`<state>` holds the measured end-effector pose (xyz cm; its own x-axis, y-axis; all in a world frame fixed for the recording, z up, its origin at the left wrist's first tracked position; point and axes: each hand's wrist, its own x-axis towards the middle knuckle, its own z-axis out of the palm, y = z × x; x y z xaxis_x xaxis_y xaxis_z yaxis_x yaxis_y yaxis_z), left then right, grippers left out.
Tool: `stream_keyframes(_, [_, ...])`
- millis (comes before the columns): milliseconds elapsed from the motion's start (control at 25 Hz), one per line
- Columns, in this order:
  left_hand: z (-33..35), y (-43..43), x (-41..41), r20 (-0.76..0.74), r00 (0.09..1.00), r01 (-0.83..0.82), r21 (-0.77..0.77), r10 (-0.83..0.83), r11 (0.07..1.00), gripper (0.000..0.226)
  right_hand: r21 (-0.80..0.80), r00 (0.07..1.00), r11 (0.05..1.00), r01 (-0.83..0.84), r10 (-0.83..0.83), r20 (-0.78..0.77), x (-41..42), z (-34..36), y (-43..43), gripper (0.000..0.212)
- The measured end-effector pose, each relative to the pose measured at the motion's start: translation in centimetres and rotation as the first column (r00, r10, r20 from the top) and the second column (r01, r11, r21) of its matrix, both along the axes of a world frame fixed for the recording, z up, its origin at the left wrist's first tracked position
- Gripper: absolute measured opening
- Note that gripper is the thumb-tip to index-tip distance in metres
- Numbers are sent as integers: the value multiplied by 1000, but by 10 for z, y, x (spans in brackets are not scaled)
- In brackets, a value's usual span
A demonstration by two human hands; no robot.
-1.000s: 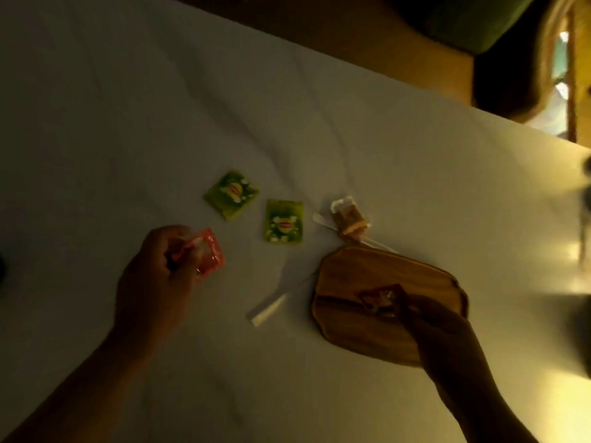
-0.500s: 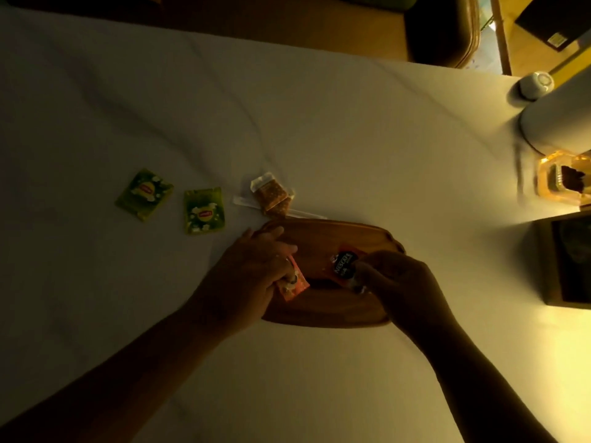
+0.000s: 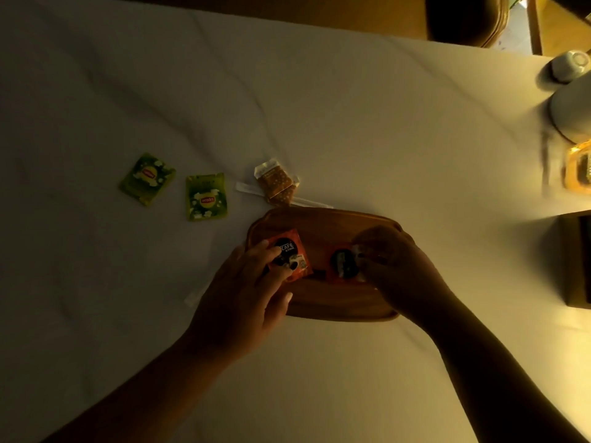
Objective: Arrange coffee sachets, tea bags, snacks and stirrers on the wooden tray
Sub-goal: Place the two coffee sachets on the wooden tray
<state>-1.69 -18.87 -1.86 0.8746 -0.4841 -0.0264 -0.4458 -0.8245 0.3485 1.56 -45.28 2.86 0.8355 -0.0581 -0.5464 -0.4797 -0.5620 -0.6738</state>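
Observation:
A wooden tray (image 3: 323, 220) lies on the white table. Two red coffee sachets rest on it side by side. My left hand (image 3: 248, 292) presses fingers on the left sachet (image 3: 292, 255). My right hand (image 3: 396, 266) grips the right sachet (image 3: 342, 265) by its right edge. Two green tea bags (image 3: 147, 179) (image 3: 207, 197) lie on the table to the left of the tray. A brown snack packet (image 3: 276, 185) sits just beyond the tray, on top of a wrapped stirrer (image 3: 246, 188). Another stirrer (image 3: 193, 298) peeks out beside my left hand.
At the right edge stand a white cup (image 3: 571, 65), a white rounded vessel (image 3: 572, 113), an amber glass dish (image 3: 579, 171) and a dark box (image 3: 575, 260). A dark chair (image 3: 463, 20) stands beyond the table's far edge.
My left hand carried its red sachet from the table onto the tray and laid it flat at the left. My right hand shifted its sachet toward the tray's right.

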Motion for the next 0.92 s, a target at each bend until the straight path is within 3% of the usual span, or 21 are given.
stream_keyframes(80, [-2,0,2,28,999,-22,0,22,1000,38,-47,985,984,-172,173,9,6,-2,10,23])
stream_keyframes(160, [-4,-1,2,85,995,-57,-24,59,998,39,-238,946,933,-270,303,116,8,-5,23,35])
stream_keyframes(280, [-6,-7,-5,132,991,-11,-10,12,1000,48,-555,871,818,-148,374,319,-7,-11,40,47])
stream_keyframes(360, [-8,-12,-10,122,993,2,24,-5,1000,52,-586,853,800,-131,392,344,-30,-18,48,49])
stream_keyframes(480, [-12,-12,-11,133,991,-35,37,30,999,55,-611,808,735,-294,533,252,-57,-37,47,65])
stream_keyframes(720, [-16,-19,3,122,991,-61,33,56,998,55,-559,685,689,-462,677,269,-34,-51,31,91])
stream_keyframes(920, [-19,-18,9,161,986,-49,39,42,998,52,-608,696,684,-402,660,283,-21,-47,31,76])
